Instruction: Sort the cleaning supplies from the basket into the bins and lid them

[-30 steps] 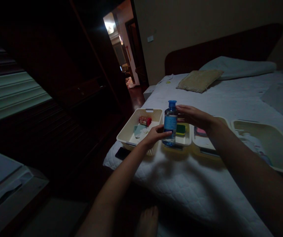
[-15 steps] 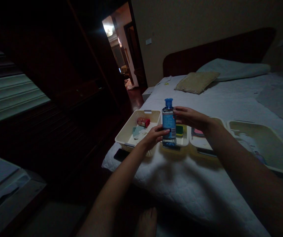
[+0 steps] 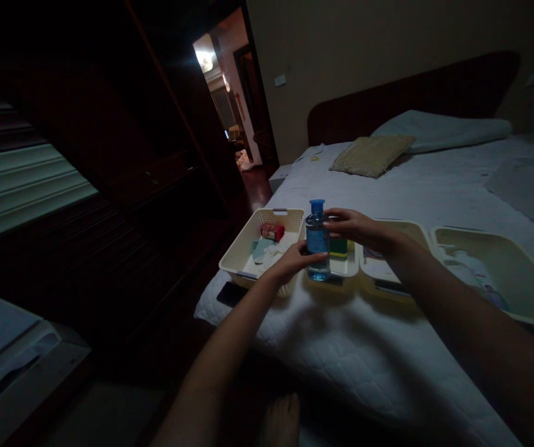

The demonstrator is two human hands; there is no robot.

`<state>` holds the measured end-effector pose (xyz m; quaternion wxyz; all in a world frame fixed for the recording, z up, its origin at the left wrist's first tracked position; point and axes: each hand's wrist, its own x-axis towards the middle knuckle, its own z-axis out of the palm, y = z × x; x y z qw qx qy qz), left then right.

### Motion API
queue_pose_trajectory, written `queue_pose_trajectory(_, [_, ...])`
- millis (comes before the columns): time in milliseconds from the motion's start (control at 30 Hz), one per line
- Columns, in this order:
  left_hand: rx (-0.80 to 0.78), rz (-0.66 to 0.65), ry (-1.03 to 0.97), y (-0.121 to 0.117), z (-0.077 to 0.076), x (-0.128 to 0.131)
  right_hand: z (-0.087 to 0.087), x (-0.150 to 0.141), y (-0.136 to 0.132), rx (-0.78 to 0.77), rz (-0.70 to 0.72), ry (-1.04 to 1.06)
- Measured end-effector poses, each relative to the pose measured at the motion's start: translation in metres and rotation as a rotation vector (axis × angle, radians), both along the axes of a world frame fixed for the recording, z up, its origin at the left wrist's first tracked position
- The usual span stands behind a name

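Evidently, in head view, gripping blue bottle point(image 3: 316, 240) approx. upright, nr. 3 o'clock of view ctr. With left hand point(image 3: 294, 261), narrowed round lower body, thumb across front; with right hand point(image 3: 351, 226), only touching shoulder at bottle's 2 o'clock, fingers fairly wide. From bottle: green-and-yellow sponge point(image 3: 338, 248) at 4 o'clock, perforated basket point(image 3: 239, 249) w/ red pkt. point(image 3: 272, 233) at 9, dark flat item point(image 3: 230, 293) at 8. Prob. moderate wt. w/ liquid, smooth, stiffish plastic w/ slight give; slick if damp, not esp. fragile. Best to clasp mid-body, below shoulder, w/ light support at 2 o'clock vs. tipping; avoid lifting by cap point(image 3: 316, 206) alone.
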<state>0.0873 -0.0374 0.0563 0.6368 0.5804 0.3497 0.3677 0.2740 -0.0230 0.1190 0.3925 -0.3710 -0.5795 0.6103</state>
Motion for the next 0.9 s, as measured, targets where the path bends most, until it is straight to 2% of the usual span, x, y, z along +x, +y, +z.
queue_pose_trajectory(200, [0.043,0.044,-0.011,0.002,0.002,-0.001,-0.003,-0.007,0.001,0.066,-0.100,-0.044])
queue_pose_trajectory(367, [0.099,0.252,0.030,0.003,0.002,0.007,-0.005,-0.011,0.005,0.145,-0.252,-0.107])
queue_pose_trajectory(533, [0.250,0.451,0.172,-0.002,-0.001,0.016,-0.007,-0.012,0.011,0.258,-0.411,-0.186])
queue_pose_trajectory(733, [0.370,0.554,0.254,-0.008,-0.002,0.032,-0.013,-0.015,0.016,0.414,-0.571,-0.332])
queue_pose_trajectory(900, [0.352,0.655,0.303,-0.013,0.007,0.040,-0.006,-0.028,0.006,0.490,-0.626,-0.479])
